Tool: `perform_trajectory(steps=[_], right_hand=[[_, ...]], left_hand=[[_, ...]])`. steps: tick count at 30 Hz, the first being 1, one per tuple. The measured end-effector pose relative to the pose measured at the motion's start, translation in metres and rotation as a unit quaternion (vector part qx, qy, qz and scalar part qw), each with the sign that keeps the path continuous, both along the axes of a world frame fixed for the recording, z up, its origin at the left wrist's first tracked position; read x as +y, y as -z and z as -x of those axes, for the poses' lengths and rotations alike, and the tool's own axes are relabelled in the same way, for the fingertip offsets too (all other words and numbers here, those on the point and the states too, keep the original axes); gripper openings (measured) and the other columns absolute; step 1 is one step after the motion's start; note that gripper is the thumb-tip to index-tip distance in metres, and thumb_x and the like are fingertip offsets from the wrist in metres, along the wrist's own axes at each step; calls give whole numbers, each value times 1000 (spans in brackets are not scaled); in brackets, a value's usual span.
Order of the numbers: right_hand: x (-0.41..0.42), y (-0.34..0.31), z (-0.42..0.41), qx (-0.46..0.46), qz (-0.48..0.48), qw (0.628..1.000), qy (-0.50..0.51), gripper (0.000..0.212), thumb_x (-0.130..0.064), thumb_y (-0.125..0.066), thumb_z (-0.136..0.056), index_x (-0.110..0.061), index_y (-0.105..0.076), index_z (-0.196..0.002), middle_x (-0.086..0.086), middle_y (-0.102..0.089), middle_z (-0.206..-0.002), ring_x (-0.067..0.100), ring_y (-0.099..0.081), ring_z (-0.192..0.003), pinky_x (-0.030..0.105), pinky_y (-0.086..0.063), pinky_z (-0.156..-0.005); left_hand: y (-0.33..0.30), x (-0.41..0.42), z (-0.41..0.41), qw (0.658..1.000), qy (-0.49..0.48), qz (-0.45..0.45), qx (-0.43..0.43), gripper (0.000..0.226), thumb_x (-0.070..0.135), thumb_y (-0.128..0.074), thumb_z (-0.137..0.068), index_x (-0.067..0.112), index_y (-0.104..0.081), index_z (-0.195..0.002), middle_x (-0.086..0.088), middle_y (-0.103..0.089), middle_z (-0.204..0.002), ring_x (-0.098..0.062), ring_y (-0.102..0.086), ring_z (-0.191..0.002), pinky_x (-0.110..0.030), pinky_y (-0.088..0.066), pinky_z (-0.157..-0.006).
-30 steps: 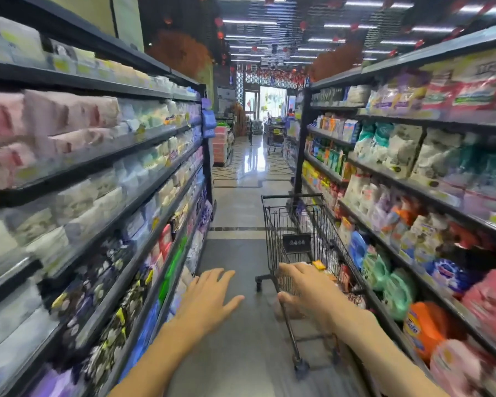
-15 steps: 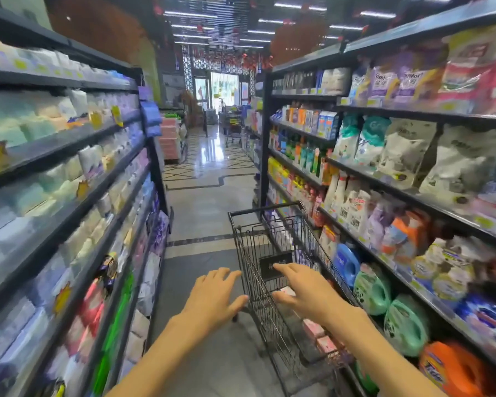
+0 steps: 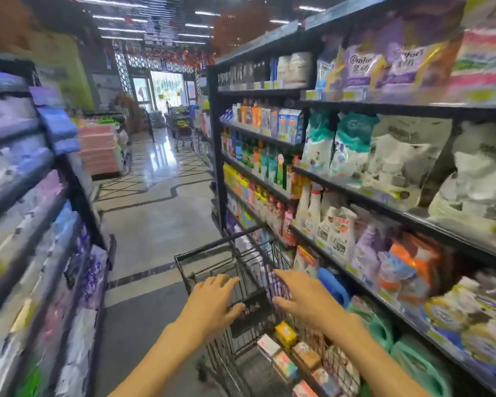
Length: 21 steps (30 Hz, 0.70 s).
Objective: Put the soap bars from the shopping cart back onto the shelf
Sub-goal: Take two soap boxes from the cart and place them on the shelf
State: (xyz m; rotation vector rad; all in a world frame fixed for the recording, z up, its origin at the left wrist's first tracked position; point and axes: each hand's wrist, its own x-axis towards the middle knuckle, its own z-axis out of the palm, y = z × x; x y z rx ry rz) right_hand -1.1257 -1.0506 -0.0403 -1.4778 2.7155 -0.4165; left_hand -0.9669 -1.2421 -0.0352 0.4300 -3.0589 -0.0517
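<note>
A black wire shopping cart (image 3: 209,255) stands in the aisle, close to the right-hand shelving. Several boxed soap bars (image 3: 287,351) lie along its bottom right side, one yellow, others pink and white. My left hand (image 3: 215,302) hovers over the cart's near left part with fingers spread and relaxed, holding nothing. Over the cart's right side my right hand (image 3: 304,299) reaches forward, fingers straight, also holding nothing. The blurred shelf on the left (image 3: 26,224) carries rows of small pale packs.
The right shelving (image 3: 384,202) holds detergent bags, spray bottles and green jugs (image 3: 418,365) at floor level. A glossy tiled aisle (image 3: 155,213) runs ahead toward a pink stacked display (image 3: 100,150) and a bright doorway.
The view has swung right and closer to the cart. Both hands have moved forward over the cart basket, and the soap boxes in it show more plainly.
</note>
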Motion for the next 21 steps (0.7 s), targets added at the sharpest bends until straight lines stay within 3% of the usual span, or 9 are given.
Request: perform_trajectory(steps=[10,16,21], right_hand=[[55,22,115,-26,-20,974,225,65,-52,-55,-90,-29,-33,-147,0,-47,-143,26,-45,-129,41,-42,-99],[86,38,124,-43,-22,922,383,72,-52,-55,-92,-27,-25,-152,-2,-40,-150,22,-38,-136,41,-37,-108],[93,63,108,-76,-42,875,477,70,-52,-55,-92,-27,-28,-151,0,-42,-148,24,-40,-136,43,-38,-107]], left_hand=[[37,16,217,972,232,-36,-15,63,58,-40,-97,26,-29,-150,-2,-39,-149,-27,-39,-136,-44,-39,-106],[74,41,304,921,382,-43,-63,64,57,-40,-98,26,-24,-152,0,-34,-152,-25,-34,-138,-42,-33,-110],[108,46,333,879,464,-59,-90,62,57,-40,-97,24,-30,-149,-4,-40,-148,-29,-41,-132,-43,-40,-103]])
